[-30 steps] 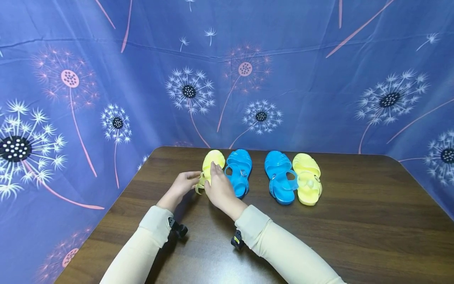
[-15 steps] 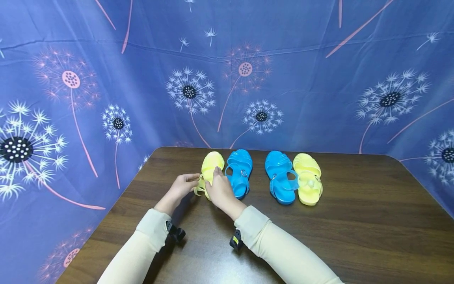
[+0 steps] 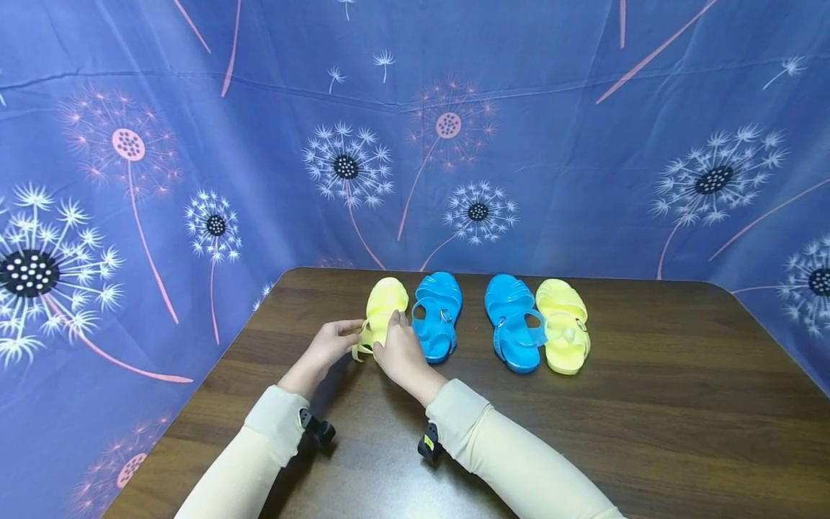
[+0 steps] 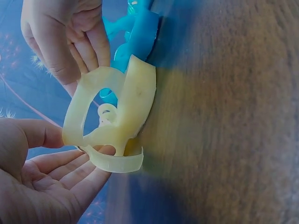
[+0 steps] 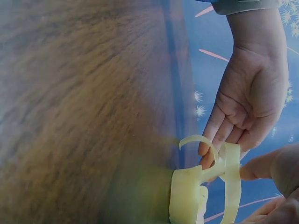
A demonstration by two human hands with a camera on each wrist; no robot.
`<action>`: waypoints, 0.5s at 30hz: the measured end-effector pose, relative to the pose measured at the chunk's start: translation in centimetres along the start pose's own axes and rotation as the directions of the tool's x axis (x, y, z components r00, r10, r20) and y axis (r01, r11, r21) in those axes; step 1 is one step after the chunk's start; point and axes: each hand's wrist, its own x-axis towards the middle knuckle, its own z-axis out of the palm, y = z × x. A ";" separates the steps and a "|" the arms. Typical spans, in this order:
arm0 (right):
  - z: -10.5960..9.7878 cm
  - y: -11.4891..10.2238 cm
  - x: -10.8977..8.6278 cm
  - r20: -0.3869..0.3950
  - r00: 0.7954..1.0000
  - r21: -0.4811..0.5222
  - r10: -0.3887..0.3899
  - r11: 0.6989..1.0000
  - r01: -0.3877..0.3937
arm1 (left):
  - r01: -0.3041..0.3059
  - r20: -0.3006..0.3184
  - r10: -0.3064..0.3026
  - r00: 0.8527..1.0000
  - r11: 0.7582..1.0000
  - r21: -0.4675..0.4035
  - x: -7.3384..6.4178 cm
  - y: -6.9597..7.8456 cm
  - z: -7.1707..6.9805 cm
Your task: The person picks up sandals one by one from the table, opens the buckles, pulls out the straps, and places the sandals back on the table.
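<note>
At the left end of a row of sandals lies a yellow sandal (image 3: 387,294), its toe toward the backdrop. My left hand (image 3: 327,344) is at its left side; in the left wrist view, thumb and fingers pinch the strap by the loose strap end (image 4: 117,162). From the other side my right hand (image 3: 403,355) holds the ankle strap (image 4: 96,79), its thumb against the strap in the left wrist view. The heel of this yellow sandal (image 5: 184,196) rests on the table in the right wrist view. My right hand covers part of the sandal in the head view.
Close on the right of the held sandal lies a blue sandal (image 3: 439,310). Farther right, a second blue sandal (image 3: 512,317) lies beside another yellow sandal (image 3: 563,324). The brown wooden table (image 3: 616,440) ends at a blue dandelion-print cloth (image 3: 551,144).
The yellow sandal has shifted slightly left and toward me, with both hands moving along. My right fingers sit lower on it than before. The other sandals have stayed in place.
</note>
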 end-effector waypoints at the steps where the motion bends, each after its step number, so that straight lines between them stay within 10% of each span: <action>1: 0.0 0.1 -0.1 0.000 1.000 0.004 0.007 1.000 -0.007 | -0.002 0.000 0.002 1.000 1.000 0.001 0.0 0.0 0.0; 15: 0.2 1.5 -0.6 0.045 0.997 0.082 0.065 0.994 -0.069 | 0.007 0.040 -0.005 0.999 0.999 -0.038 -0.6 0.2 0.2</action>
